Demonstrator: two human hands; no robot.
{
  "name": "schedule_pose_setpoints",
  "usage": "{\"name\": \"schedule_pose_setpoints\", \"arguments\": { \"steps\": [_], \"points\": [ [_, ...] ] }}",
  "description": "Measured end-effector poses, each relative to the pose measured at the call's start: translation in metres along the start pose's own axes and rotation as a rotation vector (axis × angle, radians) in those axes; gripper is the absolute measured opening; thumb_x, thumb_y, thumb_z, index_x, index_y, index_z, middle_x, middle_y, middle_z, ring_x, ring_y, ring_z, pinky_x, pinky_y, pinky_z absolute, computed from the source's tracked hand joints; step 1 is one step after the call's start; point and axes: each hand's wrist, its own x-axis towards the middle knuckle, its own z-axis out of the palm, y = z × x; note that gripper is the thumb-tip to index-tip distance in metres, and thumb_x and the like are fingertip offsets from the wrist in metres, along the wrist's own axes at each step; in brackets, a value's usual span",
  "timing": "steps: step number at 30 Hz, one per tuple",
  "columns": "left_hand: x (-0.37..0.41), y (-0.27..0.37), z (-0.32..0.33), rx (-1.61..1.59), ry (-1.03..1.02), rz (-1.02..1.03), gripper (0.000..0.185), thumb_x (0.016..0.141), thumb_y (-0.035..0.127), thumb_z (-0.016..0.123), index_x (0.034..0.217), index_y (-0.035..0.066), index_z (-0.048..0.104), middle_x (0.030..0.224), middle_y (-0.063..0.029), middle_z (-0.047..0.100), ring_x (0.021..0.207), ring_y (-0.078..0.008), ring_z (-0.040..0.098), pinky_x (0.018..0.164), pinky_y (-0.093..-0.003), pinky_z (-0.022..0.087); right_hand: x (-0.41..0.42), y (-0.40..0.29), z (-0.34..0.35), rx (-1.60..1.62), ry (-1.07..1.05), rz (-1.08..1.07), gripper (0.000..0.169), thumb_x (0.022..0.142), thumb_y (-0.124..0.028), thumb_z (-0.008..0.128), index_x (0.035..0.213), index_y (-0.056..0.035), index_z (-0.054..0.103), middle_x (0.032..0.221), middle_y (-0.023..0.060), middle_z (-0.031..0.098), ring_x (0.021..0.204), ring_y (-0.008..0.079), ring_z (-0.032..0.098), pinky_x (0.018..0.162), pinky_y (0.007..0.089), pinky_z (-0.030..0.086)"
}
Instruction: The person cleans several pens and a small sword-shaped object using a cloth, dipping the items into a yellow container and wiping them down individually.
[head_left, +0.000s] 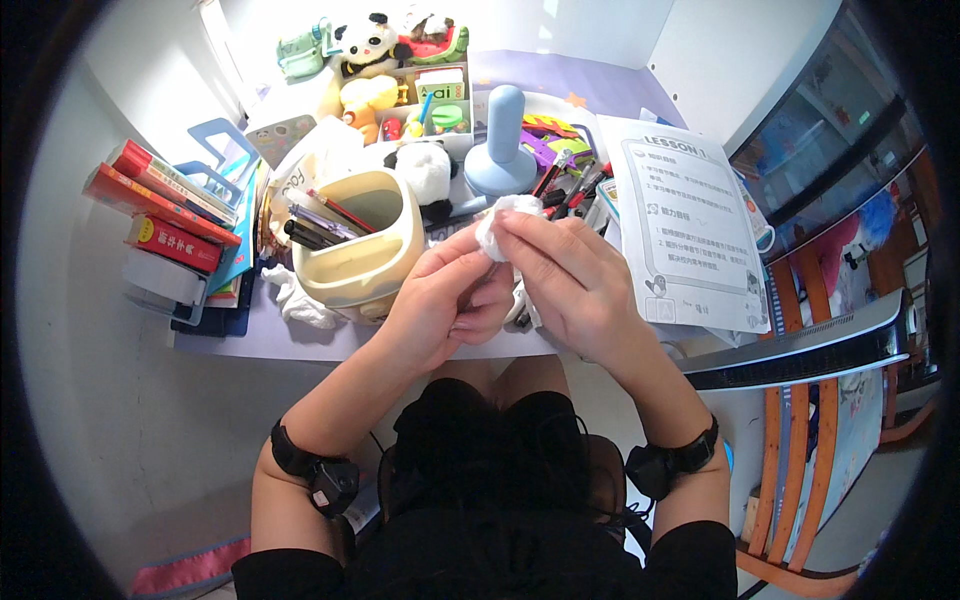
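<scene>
In front of me, above the desk's near edge, a crumpled white tissue is pinched between both hands. My left hand grips its lower left side with thumb and curled fingers. From the right, the fingertips of my right hand press on the tissue. Whether it is wrapped around something cannot be seen. Just left of my hands stands a cream desk organizer, with several pens in its back compartment. Another crumpled tissue lies to the left of the organizer.
A blue round-based stand rises behind my hands, with scattered pens and markers to its right. Printed sheets cover the right side. Books lean at left. Plush toys and a white storage box are at the back.
</scene>
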Motion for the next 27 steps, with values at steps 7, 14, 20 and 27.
{"name": "schedule_pose_setpoints", "arguments": {
  "steps": [7,14,20,27],
  "points": [
    [-0.001,-0.003,-0.001,-0.032,-0.012,-0.008,0.031,0.094,0.017,0.034,0.124,0.011,0.041,0.062,0.0032,0.03,0.044,-0.004,0.024,0.038,-0.0159,0.019,0.004,0.012,-0.005,-0.091,0.079,0.03,0.038,0.062,-0.001,0.06,0.099,0.003,0.061,0.1,0.0087,0.059,0.072,0.0189,0.055,0.063,0.0274,0.048],
    [0.0,-0.002,-0.002,0.011,-0.122,0.01,0.036,0.095,0.017,0.033,0.129,0.01,0.039,0.062,0.0032,0.03,0.044,-0.0035,0.023,0.037,-0.016,0.018,0.008,0.017,-0.01,-0.137,0.111,0.039,0.037,0.061,0.004,0.06,0.098,0.0039,0.061,0.101,0.0099,0.058,0.073,0.0196,0.055,0.063,0.0292,0.047],
    [0.002,-0.003,0.002,0.013,-0.091,0.037,0.031,0.095,0.019,0.033,0.122,0.008,0.041,0.062,0.0022,0.031,0.045,-0.0047,0.025,0.038,-0.0173,0.02,0.017,0.014,-0.016,-0.071,0.211,0.146,0.035,0.066,0.008,0.058,0.1,0.0005,0.061,0.103,0.0118,0.058,0.084,0.0241,0.059,0.071,0.0308,0.049],
    [0.013,0.003,0.009,-0.014,-0.018,0.129,0.023,0.095,0.021,0.034,0.107,0.005,0.046,0.068,0.0009,0.038,0.057,-0.0068,0.032,0.049,-0.02,0.026,0.019,0.0,-0.021,0.021,0.229,0.129,0.032,0.069,0.01,0.056,0.098,0.0003,0.062,0.102,0.0135,0.058,0.088,0.0259,0.06,0.074,0.0305,0.05]
  ]
}}
